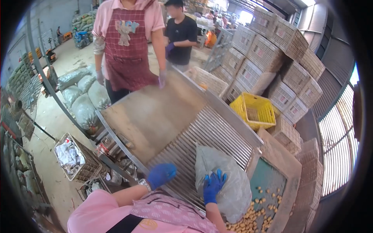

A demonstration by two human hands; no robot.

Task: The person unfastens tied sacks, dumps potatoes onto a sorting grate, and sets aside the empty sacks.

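Observation:
A pale, full sack (233,186) lies on the metal roller grate (186,143). My right hand (213,186), in a blue glove, rests on the sack's near left side with its fingers spread. To the left, my left hand (161,175), also gloved in blue, is over the lower left part of the rollers, apart from the sack; its fingers are blurred together. Small round yellowish-brown pieces (252,217) are heaped beside the sack's lower end, and several more are scattered on the green surface (264,174).
Across the sorting table (105,116) stands a person in a red apron (128,50), another person (180,39) behind. A yellow crate (254,110) and stacked white crates (260,52) are at the right. Full sacks (83,108) and a crate of litter (77,167) stand left.

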